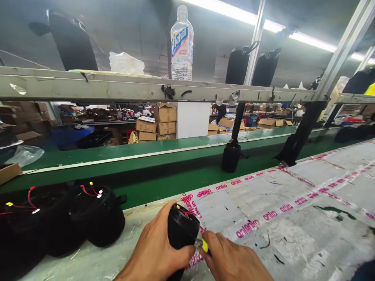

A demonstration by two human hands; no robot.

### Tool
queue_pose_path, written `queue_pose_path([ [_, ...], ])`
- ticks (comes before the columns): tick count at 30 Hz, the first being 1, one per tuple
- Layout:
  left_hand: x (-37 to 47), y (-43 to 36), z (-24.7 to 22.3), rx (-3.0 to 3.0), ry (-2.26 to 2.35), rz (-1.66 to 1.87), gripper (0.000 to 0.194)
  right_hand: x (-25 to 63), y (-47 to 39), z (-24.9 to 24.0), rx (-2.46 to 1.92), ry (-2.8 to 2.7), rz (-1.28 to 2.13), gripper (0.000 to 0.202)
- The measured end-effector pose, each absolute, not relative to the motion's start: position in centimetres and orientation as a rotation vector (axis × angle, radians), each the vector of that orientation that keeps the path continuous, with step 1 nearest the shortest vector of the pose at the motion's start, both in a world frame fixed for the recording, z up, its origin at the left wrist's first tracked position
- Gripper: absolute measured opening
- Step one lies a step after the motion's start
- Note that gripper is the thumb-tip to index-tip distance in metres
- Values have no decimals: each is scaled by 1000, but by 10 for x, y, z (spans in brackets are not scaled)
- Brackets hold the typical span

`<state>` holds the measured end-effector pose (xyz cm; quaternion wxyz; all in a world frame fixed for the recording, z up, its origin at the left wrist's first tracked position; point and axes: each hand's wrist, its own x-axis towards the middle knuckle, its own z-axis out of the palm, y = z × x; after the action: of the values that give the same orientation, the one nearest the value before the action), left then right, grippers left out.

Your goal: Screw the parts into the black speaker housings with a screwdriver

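My left hand [159, 244] is wrapped round a black, rounded speaker body [182, 228], thumb across its near side. Short red wires with a small yellow connector show at its tilted top end. In my right hand [231, 255], a yellow and black utility knife [204, 245] is gripped, its thin front part against the right edge of the speaker body. The knife's rear is hidden by my fingers. To the left stand several larger black speaker bodies, among them one speaker body [98, 218] with a side loop, red wires rising from their tops.
The worktop [293, 234] is covered in plastic with pink-printed tape. Behind it runs a green conveyor belt [164, 183] carrying a black cylinder [231, 157]. A metal shelf rail [117, 86] crosses above, with a plastic bottle [182, 47] on it. A dark post [301, 132] stands at right.
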<state>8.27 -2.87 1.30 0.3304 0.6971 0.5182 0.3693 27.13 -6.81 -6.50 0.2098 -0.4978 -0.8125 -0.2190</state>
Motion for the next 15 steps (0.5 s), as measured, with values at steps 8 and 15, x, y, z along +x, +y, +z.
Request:
queue_pose_path([
  [8,79,-30,13,1875,1433,813,71,270,-71,-63,-1426,-2267,-651,25],
  [15,71,-23,23,1761,1154,764,51,269,-60,-58,-1180,-2130,-276,24],
])
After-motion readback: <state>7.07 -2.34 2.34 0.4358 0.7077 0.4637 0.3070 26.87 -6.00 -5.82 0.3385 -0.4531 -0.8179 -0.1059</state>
